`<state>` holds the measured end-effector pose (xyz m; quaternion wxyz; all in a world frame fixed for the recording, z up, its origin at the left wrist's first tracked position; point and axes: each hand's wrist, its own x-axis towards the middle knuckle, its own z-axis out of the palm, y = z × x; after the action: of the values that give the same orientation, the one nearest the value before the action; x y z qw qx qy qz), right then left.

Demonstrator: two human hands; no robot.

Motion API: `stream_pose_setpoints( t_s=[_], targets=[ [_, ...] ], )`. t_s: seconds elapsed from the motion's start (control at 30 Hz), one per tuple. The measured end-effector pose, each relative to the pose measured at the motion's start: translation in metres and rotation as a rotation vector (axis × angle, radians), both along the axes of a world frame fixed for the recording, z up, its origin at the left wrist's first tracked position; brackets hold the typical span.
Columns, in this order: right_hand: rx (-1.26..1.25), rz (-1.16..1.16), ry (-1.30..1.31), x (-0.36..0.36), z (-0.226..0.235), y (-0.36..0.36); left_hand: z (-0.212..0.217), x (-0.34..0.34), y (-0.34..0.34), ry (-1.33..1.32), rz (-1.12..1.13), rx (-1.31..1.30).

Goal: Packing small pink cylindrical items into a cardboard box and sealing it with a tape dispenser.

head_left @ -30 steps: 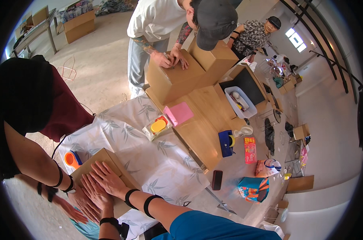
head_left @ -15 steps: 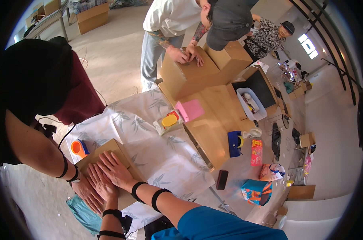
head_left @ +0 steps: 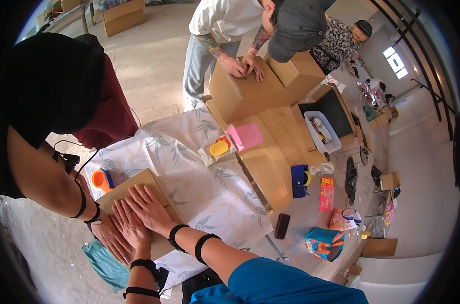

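Observation:
A low brown cardboard box [head_left: 154,188] lies on the cloth-covered table at the lower left. My left hand [head_left: 130,227] lies flat on its top, fingers stretched out and side by side. My right hand [head_left: 150,209] presses flat beside it, partly against the left one, its fingers extended. Neither hand grips anything. A co-worker's hand [head_left: 110,237] rests on the box's left side, touching or very close to my left fingers. An orange and blue tape dispenser [head_left: 102,180] stands just beyond the box.
White leaf-patterned cloth [head_left: 204,190] covers the near table. A wet-wipe pack [head_left: 217,151] and a pink sheet [head_left: 246,136] lie ahead. On the wooden table [head_left: 270,172], another person handles a larger carton [head_left: 245,96]. A phone [head_left: 282,226] lies to the right.
My hands and the co-worker's hand stay on the box in nearly the same pose. The whole view shifts slightly. The person across the table has moved their hands slightly on the larger carton.

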<state>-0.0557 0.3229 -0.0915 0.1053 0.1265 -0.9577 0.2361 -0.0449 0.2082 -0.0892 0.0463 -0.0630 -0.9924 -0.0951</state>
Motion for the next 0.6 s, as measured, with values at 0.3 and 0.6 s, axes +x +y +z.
stream_pose_setpoints(
  t_s=[0.3,0.6],
  targets=[
    [0.015,0.006,-0.054,0.0001,0.0003,0.0002,-0.0058,0.0001,-0.0017,-0.003,0.003,-0.030],
    [-0.007,-0.005,-0.002,0.0002,-0.0018,-0.0004,-0.0055,0.0003,-0.0018,-0.001,-0.002,-0.019]
  ],
)
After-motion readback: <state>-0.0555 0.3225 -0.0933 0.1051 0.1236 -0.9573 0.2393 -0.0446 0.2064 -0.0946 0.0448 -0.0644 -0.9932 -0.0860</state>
